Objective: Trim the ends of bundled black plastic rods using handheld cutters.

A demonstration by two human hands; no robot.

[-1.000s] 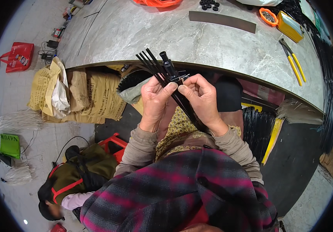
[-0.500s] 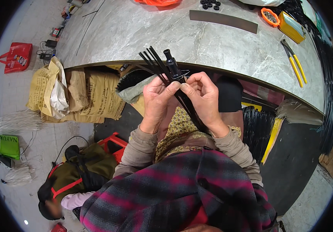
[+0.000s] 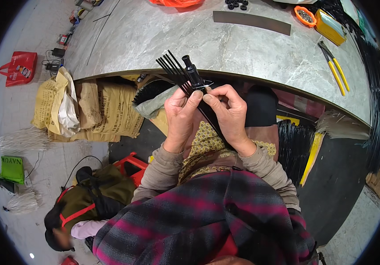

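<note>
My left hand (image 3: 181, 115) is closed round several thin black rods (image 3: 172, 66), whose upper ends fan out above my fingers. Beside them stands a black tube-shaped fitting (image 3: 192, 73), stepped and tilted a little to the left, its lower end at my fingertips. My right hand (image 3: 229, 112) pinches thumb and finger together by the fitting's lower collar; whatever is between them is too small to make out. A thin wire-like piece (image 3: 209, 84) pokes out there. Below my hands the rods run down toward my lap, over a yellow patterned cloth (image 3: 205, 137).
Ahead is a grey marble-look table (image 3: 154, 39) with yellow-handled pliers (image 3: 335, 68), an orange bowl of small metal parts (image 3: 305, 16) and a dark flat strip (image 3: 252, 22). Brown paper sacks (image 3: 115, 108) stand at left. A person (image 3: 95, 194) bends over near a red stool (image 3: 132, 167).
My hands and the fitting shift very slightly left in the picture, and the rods' tips spread a little wider. My grip otherwise looks the same.
</note>
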